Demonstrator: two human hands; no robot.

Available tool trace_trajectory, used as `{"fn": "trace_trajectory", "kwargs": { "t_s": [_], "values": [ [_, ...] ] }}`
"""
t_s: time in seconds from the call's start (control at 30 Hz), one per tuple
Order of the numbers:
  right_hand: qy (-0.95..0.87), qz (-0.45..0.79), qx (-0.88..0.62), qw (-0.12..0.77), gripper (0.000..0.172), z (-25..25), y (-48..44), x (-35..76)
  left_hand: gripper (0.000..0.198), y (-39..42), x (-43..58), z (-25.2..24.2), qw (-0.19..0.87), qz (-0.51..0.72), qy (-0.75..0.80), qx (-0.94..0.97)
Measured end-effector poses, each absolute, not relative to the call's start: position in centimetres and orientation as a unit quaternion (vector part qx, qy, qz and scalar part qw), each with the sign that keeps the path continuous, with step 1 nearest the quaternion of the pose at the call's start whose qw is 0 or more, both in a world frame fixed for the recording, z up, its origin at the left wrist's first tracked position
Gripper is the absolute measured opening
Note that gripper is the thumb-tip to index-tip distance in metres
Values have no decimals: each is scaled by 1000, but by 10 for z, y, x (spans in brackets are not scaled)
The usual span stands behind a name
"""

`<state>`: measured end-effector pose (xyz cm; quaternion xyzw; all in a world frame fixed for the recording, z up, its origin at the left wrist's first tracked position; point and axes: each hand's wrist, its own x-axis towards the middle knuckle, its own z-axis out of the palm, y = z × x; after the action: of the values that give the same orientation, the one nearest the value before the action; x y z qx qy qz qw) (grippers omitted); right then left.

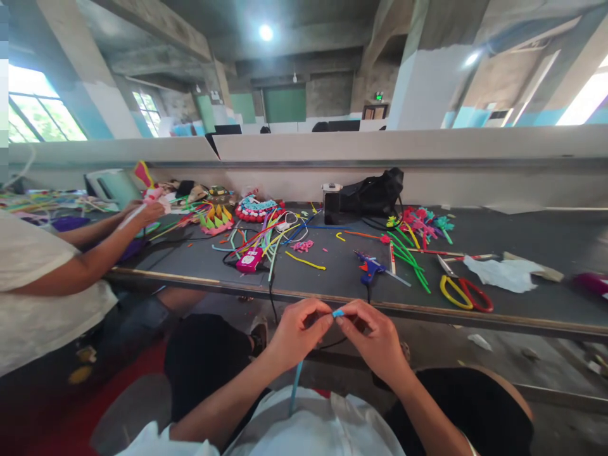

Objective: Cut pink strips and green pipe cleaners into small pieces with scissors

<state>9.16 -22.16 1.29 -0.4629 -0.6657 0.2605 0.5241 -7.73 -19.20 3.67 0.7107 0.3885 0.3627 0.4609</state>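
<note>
A blue pipe cleaner [337,313] is pinched between my two hands, just in front of the table's front edge. Its tail hangs below my left hand [304,329] toward my lap. The fingertips of my left hand are closed on it from one side. On the other side, my right hand [373,332] grips the short end between thumb and fingers. Beyond my hands on the table lies a blue glue gun [371,271] with its nozzle toward the upper left. Scissors [463,292] with one yellow and one red handle rest to its right.
Green pipe cleaners [411,261] and bright fuzzy flowers [424,225] lie right of centre. A pink device [250,260], loose stems and cables spread to the left. A black bag [375,195] sits against the partition. White paper [503,273] lies at right. A co-worker's arm [90,272] reaches in at left.
</note>
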Motion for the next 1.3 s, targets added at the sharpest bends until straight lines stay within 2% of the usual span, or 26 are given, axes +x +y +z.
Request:
{"fn": "trace_trajectory", "kwargs": {
  "t_s": [0.23, 0.47, 0.6, 0.87, 1.1, 1.3],
  "values": [
    [-695, 227, -487, 478, 9, 9, -230, 102, 28, -193, -68, 31, 544, 304, 390, 678],
    [-701, 198, -465, 504, 15, 4, -230, 101, 21, -185, -64, 18, 524, 319, 354, 705],
    [-712, 201, -453, 498, 15, 0, -230, 100, 22, -181, -64, 8, 578, 326, 348, 662],
    [-704, 238, -449, 497, 14, 2, -231, 105, 29, -185, -67, 6, 759, 280, 321, 492],
    [-667, 231, -472, 528, 16, 7, -234, 95, 24, -187, -69, 17, 747, 300, 334, 490],
    [-678, 273, -459, 505, 17, 5, -233, 98, 20, -181, -77, 25, 757, 232, 338, 508]
  ]
}}
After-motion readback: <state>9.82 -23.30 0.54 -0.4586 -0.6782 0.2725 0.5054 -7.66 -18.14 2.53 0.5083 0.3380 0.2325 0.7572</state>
